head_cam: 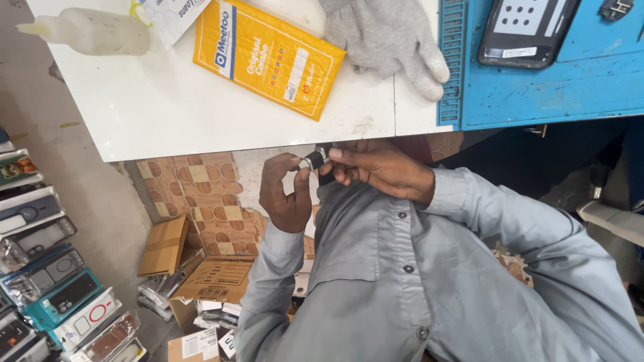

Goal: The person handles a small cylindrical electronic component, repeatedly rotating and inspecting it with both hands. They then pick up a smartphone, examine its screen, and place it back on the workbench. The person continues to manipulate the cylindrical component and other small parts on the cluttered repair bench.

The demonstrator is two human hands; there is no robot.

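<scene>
My left hand (285, 194) and my right hand (376, 167) meet just below the white table's edge (201, 134), in front of my grey shirt. Between their fingertips is a small black and silver object (314, 159). My left thumb and fingers pinch its silver end, and my right fingers grip its dark end. Most of the object is hidden by the fingers, so I cannot tell what it is.
On the table lie an orange padded envelope (268, 57), a grey glove (389, 37) and a white squeeze bottle (87, 30). A blue work mat (550, 87) carries a dark phone (526, 30). Cardboard boxes (215, 278) sit on the floor; packaged phone cases (47, 275) line the left.
</scene>
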